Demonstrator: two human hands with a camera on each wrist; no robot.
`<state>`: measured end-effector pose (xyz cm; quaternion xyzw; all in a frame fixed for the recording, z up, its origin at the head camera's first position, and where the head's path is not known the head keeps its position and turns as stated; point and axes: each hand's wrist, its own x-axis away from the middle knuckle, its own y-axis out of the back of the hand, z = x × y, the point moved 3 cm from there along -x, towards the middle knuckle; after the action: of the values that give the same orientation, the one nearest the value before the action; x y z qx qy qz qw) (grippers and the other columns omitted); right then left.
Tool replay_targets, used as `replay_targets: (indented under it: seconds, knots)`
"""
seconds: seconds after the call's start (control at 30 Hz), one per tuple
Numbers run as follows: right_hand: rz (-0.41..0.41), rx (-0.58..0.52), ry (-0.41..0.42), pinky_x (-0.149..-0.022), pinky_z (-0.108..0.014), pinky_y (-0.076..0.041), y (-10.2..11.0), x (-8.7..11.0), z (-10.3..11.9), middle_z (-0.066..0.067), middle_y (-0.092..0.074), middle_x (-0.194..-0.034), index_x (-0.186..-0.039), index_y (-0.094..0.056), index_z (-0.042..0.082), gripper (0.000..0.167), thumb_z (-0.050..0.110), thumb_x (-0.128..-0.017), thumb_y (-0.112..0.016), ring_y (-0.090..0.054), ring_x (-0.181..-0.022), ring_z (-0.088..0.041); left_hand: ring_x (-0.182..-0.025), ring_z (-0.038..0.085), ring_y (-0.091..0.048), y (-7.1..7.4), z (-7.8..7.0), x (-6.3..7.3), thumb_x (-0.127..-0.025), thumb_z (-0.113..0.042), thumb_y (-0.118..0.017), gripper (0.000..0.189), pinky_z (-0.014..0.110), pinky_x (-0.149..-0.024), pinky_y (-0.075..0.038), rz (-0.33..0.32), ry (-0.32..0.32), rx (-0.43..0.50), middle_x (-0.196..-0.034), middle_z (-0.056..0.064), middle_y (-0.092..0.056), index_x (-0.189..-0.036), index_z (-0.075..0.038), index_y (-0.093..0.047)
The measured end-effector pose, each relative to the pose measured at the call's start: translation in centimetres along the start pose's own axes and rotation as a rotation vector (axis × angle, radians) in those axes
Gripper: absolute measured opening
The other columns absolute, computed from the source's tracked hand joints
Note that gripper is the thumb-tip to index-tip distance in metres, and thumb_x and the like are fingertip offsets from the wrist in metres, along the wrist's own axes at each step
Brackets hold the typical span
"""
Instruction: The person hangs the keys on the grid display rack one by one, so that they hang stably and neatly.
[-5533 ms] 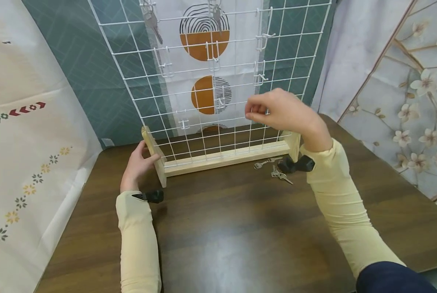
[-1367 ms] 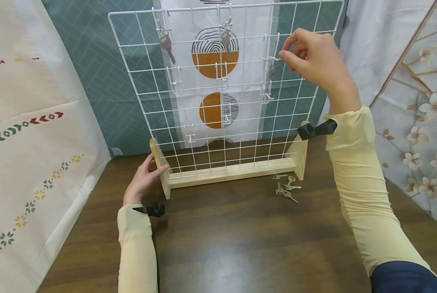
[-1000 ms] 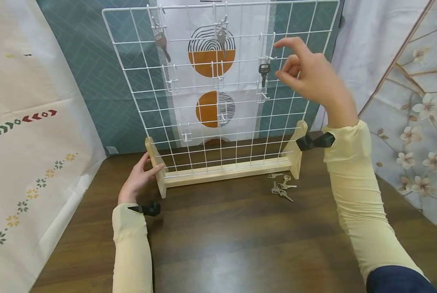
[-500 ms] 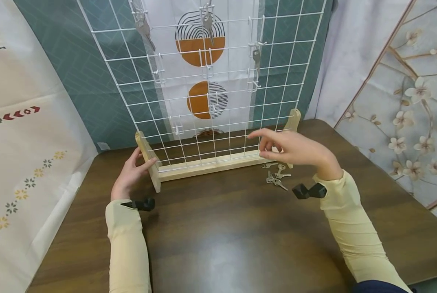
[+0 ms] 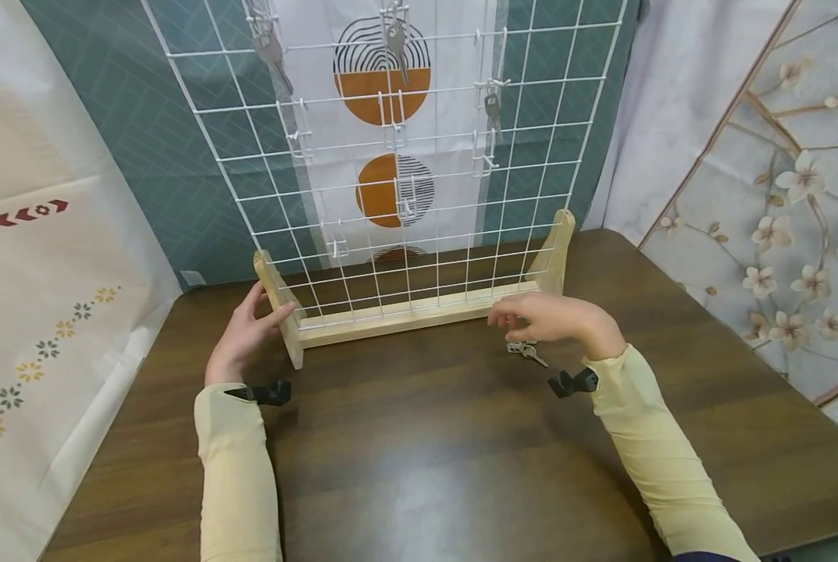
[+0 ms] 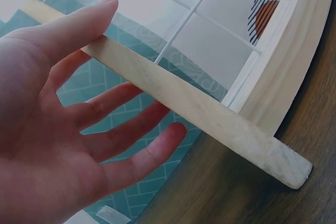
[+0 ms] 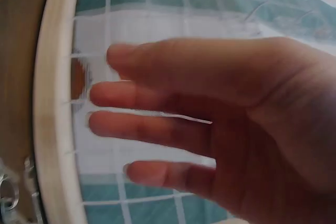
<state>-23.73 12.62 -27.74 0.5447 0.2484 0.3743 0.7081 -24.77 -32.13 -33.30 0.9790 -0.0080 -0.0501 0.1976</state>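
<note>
While loose keys (image 5: 529, 353), partly hidden, count unclear, lie on one tabletop (image 5: 404, 437) near the right hand (image 5: 552, 316), its grip apart, hanging keys (image 5: 492, 106) on three hooks (image 5: 491, 83) of one wire rack (image 5: 419, 314), the left hand (image 5: 241, 334) with grip clamped on one wooden end (image 6: 205, 113)

Head-view clock: we see a white wire grid (image 5: 396, 168), upright in a pale wooden base (image 5: 390, 318). Hanging point-down on hooks, we mark an 11 o'clock key (image 5: 271, 53), a 12 o'clock key (image 5: 397, 40) and a 1 o'clock key (image 5: 492, 105). Loose metal keys (image 5: 529, 351) lie clustered at 4, partly hidden.
</note>
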Motion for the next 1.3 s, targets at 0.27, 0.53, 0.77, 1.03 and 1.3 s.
replay_targets:
  seconds: [0.27,0.53,0.77,1.03,1.3]
  knots:
    - [0.213,-0.092,-0.177,-0.072,-0.029,-0.049,-1.6,-0.8,-3.9,-0.01,-0.065,-0.091,-0.107,-0.061,-0.001,0.025,0.002,-0.084,-0.067,-0.058,-0.079,-0.014,-0.129,0.034,-0.04,0.9,-0.9,-0.6,-0.096,-0.036,-0.059,0.077,0.017,-0.079,-0.049,-0.002,-0.004,-0.013,-0.153,0.02,-0.025,-0.156,-0.027,-0.013]
    - [0.217,-0.104,-0.298,-0.062,-0.024,-0.041,-2.9,-1.1,-6.4,-0.005,-0.059,-0.077,-0.09,-0.059,0.001,0.018,-0.003,-0.077,-0.071,-0.05,-0.068,-0.013,-0.132,0.034,-0.036,1.1,-0.8,-0.7,-0.095,-0.034,-0.06,0.078,0.02,-0.082,-0.049,0.003,0.02,0.003,-0.153,0.019,-0.022,-0.156,-0.026,-0.013]
    - [0.226,-0.111,-0.275,-0.059,-0.023,-0.038,-3.3,-1.1,-7.1,-0.001,-0.054,-0.069,-0.082,-0.058,0.001,0.015,-0.008,-0.074,-0.068,-0.046,-0.062,-0.011,-0.128,0.03,-0.039,0.9,-0.7,-0.5,-0.095,-0.035,-0.06,0.077,0.017,-0.079,-0.05,0.005,0.006,0.019,-0.151,0.018,-0.023,-0.156,-0.028,-0.013]
    - [0.228,-0.097,-0.192,-0.06,-0.022,-0.039,-3.3,-0.7,-7.5,0.002,-0.053,-0.066,-0.078,-0.058,0.003,0.015,-0.011,-0.074,-0.061,-0.046,-0.062,-0.008,-0.126,0.03,-0.041,0.6,-0.6,-0.3,-0.095,-0.037,-0.06,0.077,0.019,-0.08,-0.051,0.007,0.003,-0.006,-0.151,0.02,-0.024,-0.156,-0.028,-0.014]
    - [0.122,-0.084,-0.125,-0.064,-0.025,-0.039,-2.2,0.3,-6.1,0.003,-0.053,-0.073,-0.081,-0.054,0.008,0.016,-0.004,-0.084,-0.063,-0.046,-0.067,-0.009,-0.13,0.035,-0.038,0.3,0.3,-0.2,-0.096,-0.034,-0.059,0.078,0.024,-0.084,-0.051,0.021,0.03,-0.014,-0.153,0.021,-0.023,-0.157,-0.026,-0.01]
